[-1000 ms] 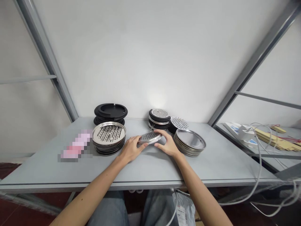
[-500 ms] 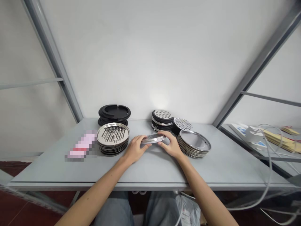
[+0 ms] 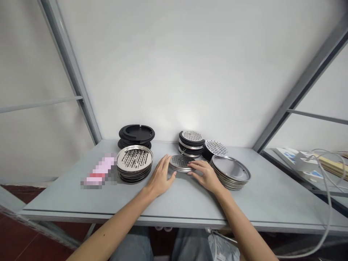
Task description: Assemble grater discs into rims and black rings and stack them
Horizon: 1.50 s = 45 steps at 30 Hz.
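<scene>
1. At the left of the table [image 3: 89, 201], a pink patch [image 3: 104, 165] is blurred into blocks; any writing on it is unreadable.
2. Just right of that, a stack of grater discs [image 3: 135, 161] stands with a toothed metal face uppermost, and black rings [image 3: 137, 134] are piled on its far side.
3. Near the middle, the person's left hand [image 3: 161, 177] is spread, thumb away from the fingers, gripping nothing, beside the perforated disc's left edge.
4. Between the hands, the perforated disc [image 3: 181, 162] appears to lie flat on the table. The step in hand seems to be placing or steadying it; lifting it from this pose would call for both hands to close on its rim.
5. To its right, the right hand [image 3: 205, 175] lays its fingers over the disc's edge; whether the thumb pinches from below is unclear.
6. Beyond stand a black-and-metal stack [image 3: 191, 143] and a black holder [image 3: 216, 148] with a toothed plate.
7. Farther right is a stack of plain metal discs [image 3: 231, 168]. No brand or label is legible anywhere.
</scene>
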Available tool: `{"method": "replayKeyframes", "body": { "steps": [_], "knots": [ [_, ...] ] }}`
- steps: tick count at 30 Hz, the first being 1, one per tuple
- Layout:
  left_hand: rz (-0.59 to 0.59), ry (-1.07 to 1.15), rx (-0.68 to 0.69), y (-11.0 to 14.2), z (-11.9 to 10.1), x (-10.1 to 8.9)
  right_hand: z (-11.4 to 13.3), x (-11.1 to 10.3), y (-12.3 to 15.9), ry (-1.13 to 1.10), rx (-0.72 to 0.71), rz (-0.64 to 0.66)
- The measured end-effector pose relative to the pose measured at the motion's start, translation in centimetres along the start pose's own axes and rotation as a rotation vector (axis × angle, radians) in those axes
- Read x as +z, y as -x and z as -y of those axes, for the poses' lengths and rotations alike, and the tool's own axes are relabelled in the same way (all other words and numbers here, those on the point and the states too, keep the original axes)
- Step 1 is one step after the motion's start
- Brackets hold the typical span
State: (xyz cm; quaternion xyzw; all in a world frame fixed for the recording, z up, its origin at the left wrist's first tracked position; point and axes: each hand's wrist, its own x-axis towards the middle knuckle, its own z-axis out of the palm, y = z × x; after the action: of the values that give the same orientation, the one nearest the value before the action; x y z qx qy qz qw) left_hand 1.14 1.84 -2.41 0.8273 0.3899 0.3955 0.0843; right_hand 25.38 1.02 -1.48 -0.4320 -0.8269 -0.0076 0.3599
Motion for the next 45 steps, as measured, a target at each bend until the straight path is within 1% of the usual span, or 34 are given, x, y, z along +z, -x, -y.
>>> {"method": "replayKeyframes", "body": {
  "steps": [2,4,6,7,8,9,10,12,15,16,18,20,23,26,29,33,36,39,41,45],
  "knots": [
    [-0.044,-0.008,0.092,-0.1,-1.4,-0.9,0.4,0.1,0.1,0.058,-0.027,0.060],
    [-0.049,-0.003,0.217,-0.5,-3.0,-2.5,0.8,0.3,0.1,0.091,-0.029,0.090],
    [-0.035,-0.014,0.377,-1.4,-4.1,-4.9,1.1,0.6,0.0,0.106,-0.030,0.091],
    [-0.041,-0.023,0.433,-2.1,-4.3,-6.3,1.1,0.8,0.0,0.111,-0.036,0.087],
    [-0.063,-0.033,0.454,-2.9,-4.2,-7.7,1.1,0.9,-0.1,0.115,-0.045,0.084],
    [-0.084,-0.056,0.430,-3.8,-3.7,-9.3,1.1,1.0,-0.1,0.118,-0.056,0.082],
    [-0.114,-0.092,0.402,-4.8,-2.8,-10.8,1.0,1.0,-0.1,0.121,-0.068,0.079],
    [-0.120,-0.188,0.313,-6.6,-0.1,-13.8,0.9,1.1,-0.1,0.127,-0.090,0.077],
    [-0.011,-0.345,0.110,-8.5,5.2,-17.6,1.1,1.0,-0.2,0.132,-0.108,0.080],
    [0.039,-0.391,0.072,-8.9,7.0,-18.7,1.2,1.0,-0.2,0.130,-0.108,0.078],
    [0.158,-0.446,0.039,-9.1,10.1,-20.4,1.4,0.9,-0.2,0.116,-0.100,0.079],
    [0.272,-0.467,0.025,-9.1,12.3,-21.4,1.6,0.9,-0.1,0.090,-0.090,0.090],
    [0.406,-0.539,0.017,-9.3,14.2,-21.9,1.6,1.0,-0.1,0.045,-0.070,0.112],
    [0.471,-0.584,0.033,-10.1,14.9,-21.9,1.4,1.0,-0.1,-0.002,-0.029,0.120],
    [0.530,-0.595,0.041,-10.9,14.8,-22.1,1.2,1.0,-0.1,-0.042,0.005,0.129],
    [0.549,-0.664,0.046,-11.6,14.6,-23.3,1.0,0.9,0.0,-0.072,0.030,0.150],
    [0.560,-0.707,0.088,-12.0,15.1,-24.4,0.9,0.9,0.1,-0.077,0.039,0.160],
    [0.544,-0.751,0.143,-12.2,15.4,-25.4,0.9,0.9,0.0,-0.075,0.042,0.155],
    [0.531,-0.776,0.195,-12.1,14.9,-26.1,0.8,0.8,0.0,-0.073,0.040,0.150],
    [0.516,-0.780,0.263,-11.7,13.0,-27.3,0.6,0.5,0.0,-0.086,0.029,0.156]
  ]
}}
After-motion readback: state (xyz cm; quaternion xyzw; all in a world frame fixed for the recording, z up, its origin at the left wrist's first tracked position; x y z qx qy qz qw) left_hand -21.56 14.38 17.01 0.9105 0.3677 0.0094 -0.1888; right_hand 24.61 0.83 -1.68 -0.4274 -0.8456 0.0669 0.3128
